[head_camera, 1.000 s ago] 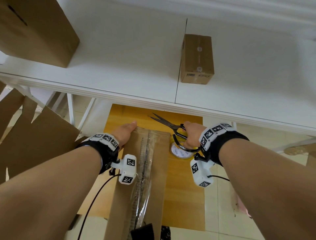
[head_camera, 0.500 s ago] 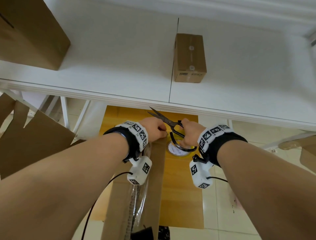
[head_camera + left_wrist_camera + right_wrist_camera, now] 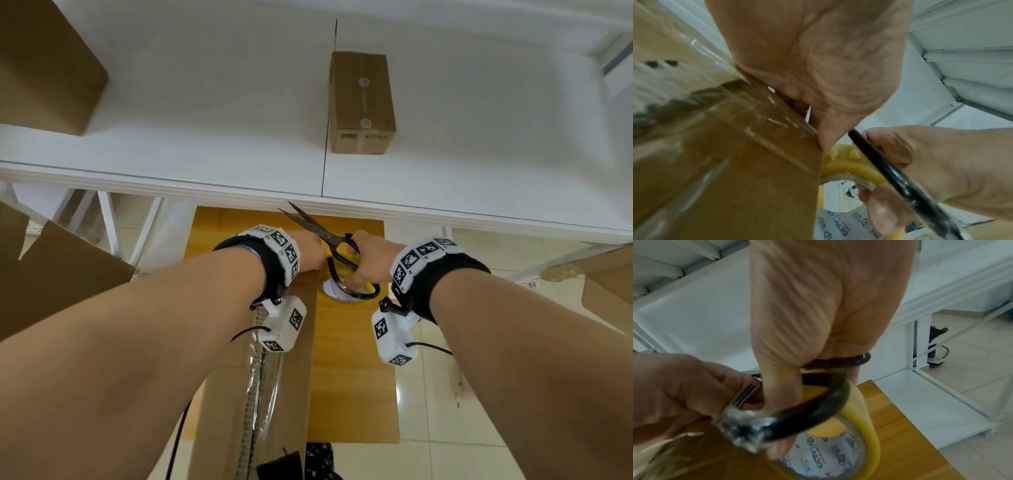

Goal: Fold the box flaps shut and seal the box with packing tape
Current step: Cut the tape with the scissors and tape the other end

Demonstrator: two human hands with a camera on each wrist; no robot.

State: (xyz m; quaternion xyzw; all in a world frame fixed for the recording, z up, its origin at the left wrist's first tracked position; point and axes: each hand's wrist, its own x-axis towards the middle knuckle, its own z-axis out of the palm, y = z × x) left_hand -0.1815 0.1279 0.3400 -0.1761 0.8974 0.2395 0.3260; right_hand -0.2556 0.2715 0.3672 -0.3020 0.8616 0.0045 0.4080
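Since a second ago, the left hand has left the box's far left edge and crossed right to meet the right hand at the far end of the box. Head view: the long box runs near to far, a strip of clear tape along its closed top seam; it stands on a yellow wooden board below a white table. Both forearms reach forward and converge. The right hand grasps the black handles of scissors, whose parted blades point far and left. Left wrist view only: the left thumb and curled fingers pinch at the box's taped far edge, just beside the yellow tape roll. Right wrist view only: a right finger passes through the roll's core, so this hand carries roll and scissors together. A small sealed carton lies on the table, well apart.
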